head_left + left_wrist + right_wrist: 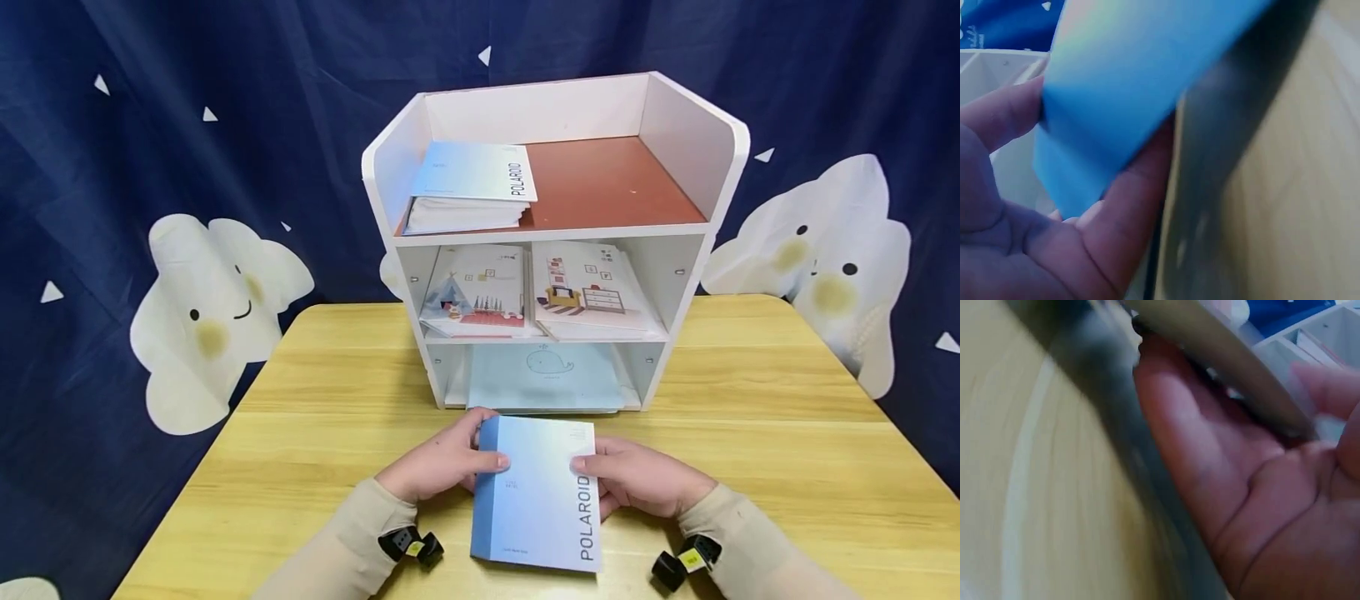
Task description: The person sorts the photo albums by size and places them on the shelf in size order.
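Note:
In the head view, a blue-to-white notebook (536,500) printed POLAROID is held in front of the shelf, over the table. My left hand (446,458) grips its left edge, thumb on the cover and fingers behind. The right hand (648,479) holds the opposite edge the same way, its thumb near the lettering. In the left wrist view, the blue cover (1116,87) lies between thumb and fingers. The right wrist view is blurred, but fingers (1175,425) show beneath the notebook's edge (1229,356).
A white shelf unit (686,308) stands behind the hands on the wooden table (322,392). Similar POLAROID notebooks (472,171) are stacked on its top left. Illustrated booklets (480,292) fill the middle level, and pale blue ones with a whale (547,379) lie at the bottom.

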`<state>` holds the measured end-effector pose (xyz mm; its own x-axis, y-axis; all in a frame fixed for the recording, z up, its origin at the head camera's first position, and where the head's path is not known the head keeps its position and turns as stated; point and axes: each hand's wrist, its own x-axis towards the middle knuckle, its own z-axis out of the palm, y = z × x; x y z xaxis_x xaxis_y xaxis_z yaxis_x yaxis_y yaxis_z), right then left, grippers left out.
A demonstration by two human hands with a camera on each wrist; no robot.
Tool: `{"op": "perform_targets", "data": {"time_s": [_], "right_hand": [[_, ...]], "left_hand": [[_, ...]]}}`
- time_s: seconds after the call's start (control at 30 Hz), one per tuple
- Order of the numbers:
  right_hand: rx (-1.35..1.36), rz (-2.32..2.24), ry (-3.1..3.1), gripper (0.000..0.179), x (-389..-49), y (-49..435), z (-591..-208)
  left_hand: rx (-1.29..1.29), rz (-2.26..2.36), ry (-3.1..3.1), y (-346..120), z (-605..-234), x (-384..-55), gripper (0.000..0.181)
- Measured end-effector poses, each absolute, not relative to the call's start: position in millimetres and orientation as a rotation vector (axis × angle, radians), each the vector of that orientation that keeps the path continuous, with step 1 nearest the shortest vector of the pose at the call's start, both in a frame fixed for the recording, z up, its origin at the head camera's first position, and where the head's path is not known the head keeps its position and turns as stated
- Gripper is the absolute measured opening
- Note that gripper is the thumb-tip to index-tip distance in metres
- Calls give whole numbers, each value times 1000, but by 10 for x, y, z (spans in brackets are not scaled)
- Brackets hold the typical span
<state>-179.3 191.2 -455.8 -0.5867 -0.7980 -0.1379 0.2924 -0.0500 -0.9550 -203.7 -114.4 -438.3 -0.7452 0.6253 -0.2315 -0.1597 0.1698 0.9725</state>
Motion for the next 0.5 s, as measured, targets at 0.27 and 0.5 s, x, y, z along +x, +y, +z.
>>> {"op": "perform_targets", "data": {"time_s": [0.27,0.5], "right_hand": [[-744,-1894,1186,41,-1684,1825,-4319],[-737,-2040,1258,43,-1628,1865,-3890]], "left_hand": [[381,1939,1625,-1072,-4167,-1944,61],[630,2046,1202,-988,-3872,-1669,52]]}}
